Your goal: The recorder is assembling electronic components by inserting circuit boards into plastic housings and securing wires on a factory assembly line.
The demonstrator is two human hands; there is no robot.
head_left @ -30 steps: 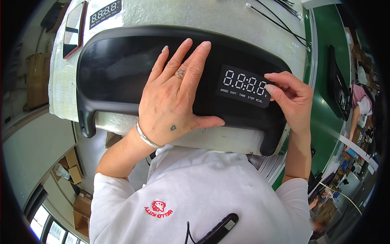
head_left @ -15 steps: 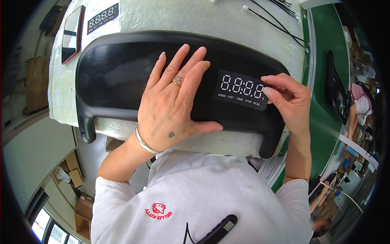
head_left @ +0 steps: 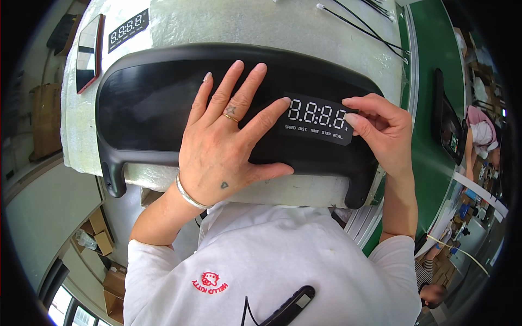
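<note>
A long black plastic panel (head_left: 147,103) with a rounded back edge and two short legs lies in front of me. On its right half rests a dark display sticker (head_left: 312,134) printed with pale digit outlines. My left hand (head_left: 228,130) lies spread on the panel's middle, its index fingertip touching the sticker's left edge. Thumb and forefinger of my right hand (head_left: 383,127) pinch the sticker's right end. Whether that end is lifted off the panel I cannot tell.
Beyond the panel's left end lie a phone (head_left: 88,54) and a second display sticker (head_left: 128,31). Black cables (head_left: 364,30) lie at the back right. Right of the table, another black panel (head_left: 448,119) rests on a green surface (head_left: 427,70). Another person (head_left: 432,280) is at the lower right.
My left index finger has moved right, away from the other fingers and onto the sticker's left edge. My right hand keeps its pinch. The whole view has shifted slightly.
</note>
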